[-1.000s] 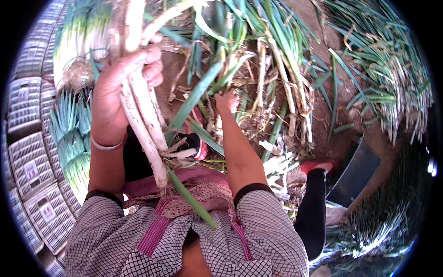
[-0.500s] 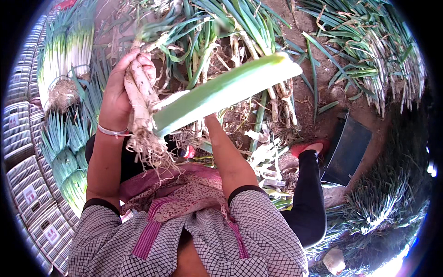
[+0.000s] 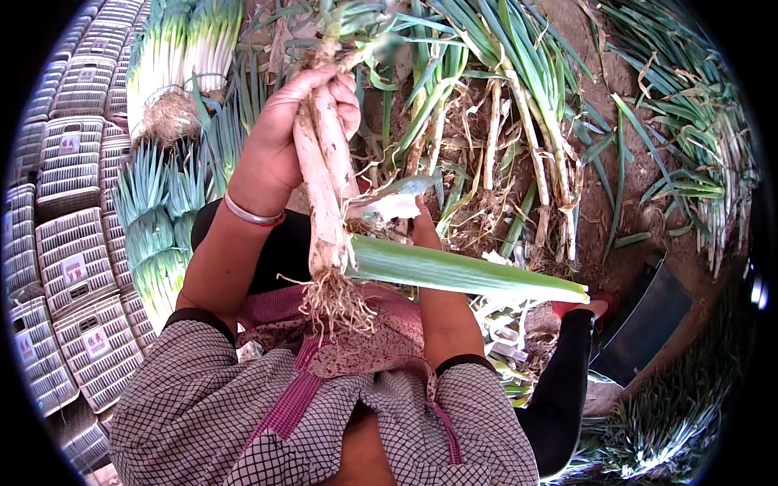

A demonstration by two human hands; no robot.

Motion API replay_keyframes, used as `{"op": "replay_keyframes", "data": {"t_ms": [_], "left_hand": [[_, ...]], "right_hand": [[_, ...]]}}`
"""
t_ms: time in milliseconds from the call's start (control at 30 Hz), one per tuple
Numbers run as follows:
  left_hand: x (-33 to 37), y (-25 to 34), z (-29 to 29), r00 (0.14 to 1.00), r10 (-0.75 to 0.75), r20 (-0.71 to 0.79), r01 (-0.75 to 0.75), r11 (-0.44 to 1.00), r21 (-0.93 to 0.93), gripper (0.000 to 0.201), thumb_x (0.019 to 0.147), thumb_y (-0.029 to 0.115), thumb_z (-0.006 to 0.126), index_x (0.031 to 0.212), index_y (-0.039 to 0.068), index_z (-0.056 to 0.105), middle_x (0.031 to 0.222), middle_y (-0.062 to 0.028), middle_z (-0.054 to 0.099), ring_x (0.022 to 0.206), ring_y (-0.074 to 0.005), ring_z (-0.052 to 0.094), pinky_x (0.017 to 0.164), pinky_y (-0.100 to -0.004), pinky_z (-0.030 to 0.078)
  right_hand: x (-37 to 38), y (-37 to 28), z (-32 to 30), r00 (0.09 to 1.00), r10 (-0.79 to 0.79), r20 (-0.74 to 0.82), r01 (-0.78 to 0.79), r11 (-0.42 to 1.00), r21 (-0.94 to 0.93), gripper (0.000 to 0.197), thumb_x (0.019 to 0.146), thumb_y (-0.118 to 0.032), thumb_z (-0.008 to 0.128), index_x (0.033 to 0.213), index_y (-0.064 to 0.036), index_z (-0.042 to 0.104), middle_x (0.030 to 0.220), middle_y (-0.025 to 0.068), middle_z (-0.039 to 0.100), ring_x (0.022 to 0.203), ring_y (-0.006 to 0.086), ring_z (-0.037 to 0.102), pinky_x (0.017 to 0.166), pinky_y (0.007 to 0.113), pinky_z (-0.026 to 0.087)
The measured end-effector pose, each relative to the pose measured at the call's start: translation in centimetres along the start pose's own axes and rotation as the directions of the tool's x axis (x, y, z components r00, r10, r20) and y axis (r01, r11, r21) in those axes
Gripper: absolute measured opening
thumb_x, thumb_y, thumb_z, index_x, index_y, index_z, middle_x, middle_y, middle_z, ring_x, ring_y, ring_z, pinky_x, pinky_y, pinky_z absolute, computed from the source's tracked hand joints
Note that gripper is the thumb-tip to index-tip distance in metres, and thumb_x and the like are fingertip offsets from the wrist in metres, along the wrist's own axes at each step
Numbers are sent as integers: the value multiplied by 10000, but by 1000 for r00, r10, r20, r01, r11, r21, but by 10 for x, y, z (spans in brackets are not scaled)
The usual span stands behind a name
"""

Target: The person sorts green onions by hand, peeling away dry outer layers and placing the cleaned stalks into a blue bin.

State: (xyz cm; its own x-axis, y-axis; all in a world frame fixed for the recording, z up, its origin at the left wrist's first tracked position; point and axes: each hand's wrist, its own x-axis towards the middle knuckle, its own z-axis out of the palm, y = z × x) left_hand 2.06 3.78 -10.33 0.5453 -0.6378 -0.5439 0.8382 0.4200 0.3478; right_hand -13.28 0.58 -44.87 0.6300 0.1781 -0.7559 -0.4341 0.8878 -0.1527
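Note:
My left hand is closed around the upper part of two thick green onions. Their white stalks hang down with soil on them, and a tangle of pale roots dangles at the bottom. A broad green leaf sticks out to the right from beside the stalks, over my right forearm. Close to the stalks is a pale peeled strip. Of my right hand only a small part shows just beyond this strip; its fingers are hidden, so its grip cannot be made out.
Loose green onions lie on the soil ahead, with another pile at far right. Tied bundles stand at left beside stacked plastic crates. A dark box-shaped object sits by my foot, near peeled scraps.
The view has shifted, so the surroundings appear further right and lower. The broad leaf has swung from slanting upward to slanting slightly downward. My left hand keeps its hold on the green onions.

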Motion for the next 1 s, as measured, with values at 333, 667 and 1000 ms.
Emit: {"op": "replay_keyframes", "data": {"t_ms": [333, 667, 1000], "left_hand": [[-6, -2, 6, 998, 46, 40, -51, 990, 135, 174, 855, 101, 568, 936, -37, 500, 756, -60, 544, 670, -146, 535, 639, -266, 461], [-6, -5, -10, 954, -39, 297, -103, 888, 448, 227, 893, 122, 526, 1043, -44, 489, 874, -78, 547, 716, -144, 567, 682, -263, 523], [7, 9, -17, 950, -23, 310, -147, 846, 513, 149, 868, 132, 518, 961, 16, 532, 741, -82, 582, 623, -190, 578, 564, -274, 499]], "right_hand": [[-132, -111, -45, 844, -517, -141, 404, 787, -466, 365, 747, -405, 651, 923, -86, 658, 774, 110, 652, 604, 219, 600, 603, 317, 499], [-225, -129, -74, 488, -871, 53, 5, -58, -998, 417, 772, -282, 629, 1067, 1, 543, 928, 254, 621, 837, 407, 610, 736, 439, 477], [-262, -111, -68, 461, -870, -175, -13, 190, -982, 403, 909, -378, 502, 980, -9, 649, 756, 130, 641, 685, 199, 581, 640, 340, 453]]}}
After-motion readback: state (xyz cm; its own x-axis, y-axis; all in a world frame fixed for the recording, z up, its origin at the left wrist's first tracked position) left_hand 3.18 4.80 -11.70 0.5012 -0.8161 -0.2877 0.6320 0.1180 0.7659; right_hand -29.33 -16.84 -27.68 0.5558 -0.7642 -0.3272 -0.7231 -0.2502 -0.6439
